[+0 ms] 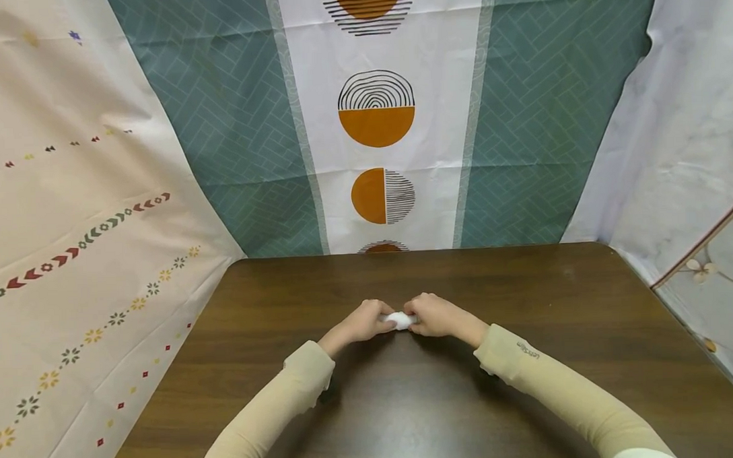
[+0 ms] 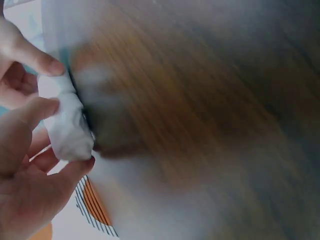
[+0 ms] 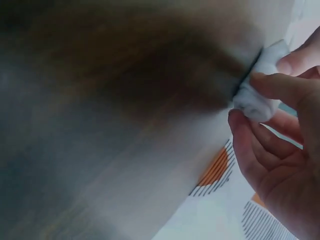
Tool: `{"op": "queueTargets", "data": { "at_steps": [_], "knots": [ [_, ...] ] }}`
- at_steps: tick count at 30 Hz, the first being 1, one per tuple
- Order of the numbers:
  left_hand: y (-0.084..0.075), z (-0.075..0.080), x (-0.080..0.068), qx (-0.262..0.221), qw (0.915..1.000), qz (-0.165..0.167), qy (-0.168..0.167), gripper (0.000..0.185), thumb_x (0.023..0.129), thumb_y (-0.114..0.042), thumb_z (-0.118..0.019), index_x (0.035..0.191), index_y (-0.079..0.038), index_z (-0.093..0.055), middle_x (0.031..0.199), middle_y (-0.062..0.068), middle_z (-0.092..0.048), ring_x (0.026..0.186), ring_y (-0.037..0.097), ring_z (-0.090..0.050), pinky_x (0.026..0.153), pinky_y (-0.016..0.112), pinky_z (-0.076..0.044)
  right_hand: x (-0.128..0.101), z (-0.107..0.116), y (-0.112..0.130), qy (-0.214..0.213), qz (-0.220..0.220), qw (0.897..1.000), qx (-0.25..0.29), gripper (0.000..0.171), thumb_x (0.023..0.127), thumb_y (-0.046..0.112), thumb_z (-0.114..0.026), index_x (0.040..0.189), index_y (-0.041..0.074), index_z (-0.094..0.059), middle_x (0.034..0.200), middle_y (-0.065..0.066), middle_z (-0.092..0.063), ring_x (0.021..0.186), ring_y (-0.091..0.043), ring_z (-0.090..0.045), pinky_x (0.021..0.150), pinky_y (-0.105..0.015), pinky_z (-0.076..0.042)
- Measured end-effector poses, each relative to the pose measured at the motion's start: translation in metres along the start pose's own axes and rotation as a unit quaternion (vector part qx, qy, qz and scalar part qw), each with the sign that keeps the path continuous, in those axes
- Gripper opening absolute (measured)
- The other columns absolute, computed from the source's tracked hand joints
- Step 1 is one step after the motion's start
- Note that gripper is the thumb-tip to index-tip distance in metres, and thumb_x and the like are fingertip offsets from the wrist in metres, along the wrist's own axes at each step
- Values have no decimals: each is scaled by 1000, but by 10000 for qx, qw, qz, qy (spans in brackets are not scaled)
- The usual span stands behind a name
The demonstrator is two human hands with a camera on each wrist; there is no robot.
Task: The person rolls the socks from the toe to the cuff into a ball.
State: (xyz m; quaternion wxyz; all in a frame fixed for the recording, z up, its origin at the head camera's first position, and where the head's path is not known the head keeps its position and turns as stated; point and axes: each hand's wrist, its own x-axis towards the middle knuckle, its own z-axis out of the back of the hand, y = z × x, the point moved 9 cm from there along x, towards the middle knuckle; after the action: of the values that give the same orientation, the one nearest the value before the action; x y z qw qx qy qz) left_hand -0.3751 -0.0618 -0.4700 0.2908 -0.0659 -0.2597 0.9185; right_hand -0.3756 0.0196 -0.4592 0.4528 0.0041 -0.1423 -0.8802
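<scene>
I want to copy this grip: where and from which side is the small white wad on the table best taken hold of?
Take the white wad at its two ends, one hand from each side. It lies crosswise on the brown table, so the left hand and right hand can each pinch an end with curled fingers, as here.

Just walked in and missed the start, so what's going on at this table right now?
A person in beige sleeves is working a small white wad, soft like tissue or cloth, with both hands over a dark wooden table. The left hand and the right hand meet at the middle of the table, each pinching one end of the wad between thumb and fingers. Patterned sheets hang behind and beside the table.
</scene>
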Motion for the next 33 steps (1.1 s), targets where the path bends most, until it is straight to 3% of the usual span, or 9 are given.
{"op": "queueTargets", "data": {
  "at_steps": [4, 8, 12, 19, 23, 29, 33],
  "knots": [
    [4, -1, -2, -216, 9997, -19, 82, 24, 94, -19, -61, 110, -5, -72, 110, 9, -72, 100, 21, -64, 86, 33, -50, 1, -3, -4, 47, 65, 10000, 35, 4, 83, 9, -67, 80, 8, -65, 68, 3, -58, 57, -7, -38, 53, -22, -35],
    [10, -2, -1, -350, 9991, 135, 209, 28, 91, -20, -66, 115, -7, -70, 111, 7, -71, 91, 16, -62, 78, 28, -49, 5, -5, -9, 208, -9, 9997, 150, 5, 85, 10, -64, 80, 8, -63, 68, 5, -54, 58, -7, -37, 53, -22, -33],
    [14, -3, 0, -258, 9990, 315, 173, 34, 83, -20, -76, 114, -9, -71, 108, 6, -71, 85, 12, -55, 70, 24, -45, 8, -8, -17, 382, -250, 9977, 502, 5, 87, 10, -62, 83, 8, -64, 68, 4, -53, 58, -7, -38, 54, -22, -34],
    [12, -1, -2, 40, 9993, 363, -51, 38, 80, -19, -79, 114, -5, -70, 105, 9, -69, 88, 16, -57, 73, 27, -46, 9, -12, -22, 518, -606, 9937, 791, 9, 88, 13, -60, 90, 7, -66, 71, 4, -56, 59, -8, -41, 57, -23, -36],
    [12, -2, -2, 193, 9991, 386, -20, 42, 80, -19, -79, 117, -4, -68, 105, 9, -69, 90, 18, -57, 76, 30, -45, 8, -11, -23, 430, -653, 9938, 790, 9, 86, 14, -61, 89, 7, -66, 70, 4, -54, 57, -8, -40, 55, -22, -35],
    [7, -3, -2, 200, 9987, 153, 435, 46, 74, -13, -82, 117, -7, -67, 103, 6, -68, 87, 15, -54, 73, 27, -45, 6, -7, -19, 212, -461, 9970, 583, 6, 82, 14, -65, 78, 11, -61, 64, 7, -47, 54, -6, -37, 51, -20, -31],
    [2, -4, -5, -260, 9949, 17, 979, 39, 85, -14, -71, 123, -7, -64, 104, 6, -68, 80, 11, -54, 69, 24, -45, 4, -4, -12, 187, -280, 9985, 436, 19, 76, 11, -69, 68, 15, -52, 61, 9, -38, 55, -6, -31, 51, -21, -27]
  ]
}}
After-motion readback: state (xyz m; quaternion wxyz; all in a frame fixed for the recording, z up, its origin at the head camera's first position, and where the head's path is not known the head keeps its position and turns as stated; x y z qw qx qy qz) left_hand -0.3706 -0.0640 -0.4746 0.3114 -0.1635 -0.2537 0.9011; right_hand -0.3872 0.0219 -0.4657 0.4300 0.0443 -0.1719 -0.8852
